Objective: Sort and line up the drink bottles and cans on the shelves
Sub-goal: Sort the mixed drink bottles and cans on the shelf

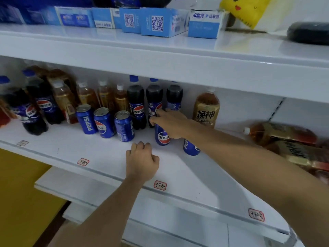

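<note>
On the white middle shelf, three blue Pepsi cans stand in a row. Behind them are amber tea bottles and three dark Pepsi bottles. My right hand reaches in and closes over the top of a fourth Pepsi can, its fingertips touching a Pepsi bottle behind. Another Pepsi can stands under my right forearm. My left hand rests as a fist on the shelf, holding nothing. A gold-labelled tea bottle stands to the right.
More Pepsi bottles lean at the left. Large tea bottles lie on their sides at the right. The upper shelf carries blue boxes, a yellow bag and a dark object. Red-framed labels mark the shelf's front edge.
</note>
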A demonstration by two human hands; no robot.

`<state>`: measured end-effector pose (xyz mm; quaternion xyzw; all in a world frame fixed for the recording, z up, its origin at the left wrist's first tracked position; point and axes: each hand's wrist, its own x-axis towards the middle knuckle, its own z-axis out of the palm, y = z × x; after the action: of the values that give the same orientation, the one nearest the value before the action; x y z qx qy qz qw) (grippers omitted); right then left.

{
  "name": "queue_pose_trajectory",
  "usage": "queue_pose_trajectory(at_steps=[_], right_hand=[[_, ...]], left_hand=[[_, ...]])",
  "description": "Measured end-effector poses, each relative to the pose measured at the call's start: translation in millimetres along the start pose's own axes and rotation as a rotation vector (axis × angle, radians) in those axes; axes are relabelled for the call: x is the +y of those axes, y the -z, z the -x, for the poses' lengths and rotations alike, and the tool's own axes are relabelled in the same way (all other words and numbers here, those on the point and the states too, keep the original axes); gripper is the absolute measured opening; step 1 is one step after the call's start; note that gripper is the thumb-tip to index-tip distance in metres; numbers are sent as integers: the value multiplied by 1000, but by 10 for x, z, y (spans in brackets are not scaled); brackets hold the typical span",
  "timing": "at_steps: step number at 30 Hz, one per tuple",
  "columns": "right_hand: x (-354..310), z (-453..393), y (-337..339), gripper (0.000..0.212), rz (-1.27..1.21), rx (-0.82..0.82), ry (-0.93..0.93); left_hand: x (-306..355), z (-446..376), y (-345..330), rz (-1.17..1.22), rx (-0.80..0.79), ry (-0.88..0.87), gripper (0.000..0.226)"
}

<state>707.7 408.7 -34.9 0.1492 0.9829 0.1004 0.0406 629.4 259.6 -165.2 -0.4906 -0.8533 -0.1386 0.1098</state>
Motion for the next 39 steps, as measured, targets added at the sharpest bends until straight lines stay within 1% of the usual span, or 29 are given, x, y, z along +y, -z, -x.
queue_pose_trajectory(at_steps=[2,3,4,6,9,10,12,14,16,19,20,21,22,23,24,25,26,27,28,29,31,35,37,39], right_hand=[[16,0,26,75,64,46,20],[40,11,36,81,55,69,-9],[74,34,38,84,-12,93,-67],[102,111,48,85,-316,139,-229],[46,174,45,76,-881,198,-481],[15,162,45,72,-1020,244,-545],[-56,105,76,65,-1291,332,-612],[-144,68,163,55,-1528,368,-615],[-211,65,243,49,-1670,362,-603],[-257,70,227,56,-2079,248,-506],[-273,84,204,53,-2194,202,-455],[-299,85,156,46,-2247,167,-428],[-333,86,107,37,-2242,147,-421],[-375,84,44,31,-2177,152,-427],[-405,63,-42,31,-2034,191,-452],[-430,50,-122,38,-1836,250,-483],[-457,33,-214,50,-1650,301,-502],[-488,20,-292,64,-1524,328,-510],[-520,5,-362,74,-1449,335,-525],[-554,-6,-416,79,-1405,336,-545],[-606,-59,-526,79,-1358,341,-594],[-655,-168,-623,81,-1339,323,-639],[-634,-189,-596,82,-1328,330,-634],[-620,-144,-481,86,-1325,370,-590]], left_hand=[[6,12,-4,-3,1,29,27],[8,11,-7,-3,-1,29,29],[7,8,-15,-6,-8,25,30],[6,7,-26,-12,-24,20,32],[15,-1,-32,-6,-30,23,31],[13,-4,-35,-3,-28,23,31],[6,-5,-33,0,-26,19,33],[-4,-4,-34,0,-16,10,36],[-7,-2,-41,5,-6,10,37],[0,4,-47,18,-3,11,33],[2,5,-41,25,-1,12,32],[5,5,-30,32,0,14,32],[8,5,-23,33,0,15,31],[11,7,-17,31,-3,20,31],[12,12,-13,27,-5,30,31],[13,16,-10,21,-8,44,31],[13,22,-4,14,-12,61,33],[13,25,0,6,-17,77,36],[10,26,2,-5,-26,90,37],[8,29,5,-19,-35,96,38],[4,25,19,-43,-52,99,37],[-3,3,28,-46,-85,86,35],[-5,-7,33,-37,-97,78,35],[-1,-2,44,-10,-97,65,36]])
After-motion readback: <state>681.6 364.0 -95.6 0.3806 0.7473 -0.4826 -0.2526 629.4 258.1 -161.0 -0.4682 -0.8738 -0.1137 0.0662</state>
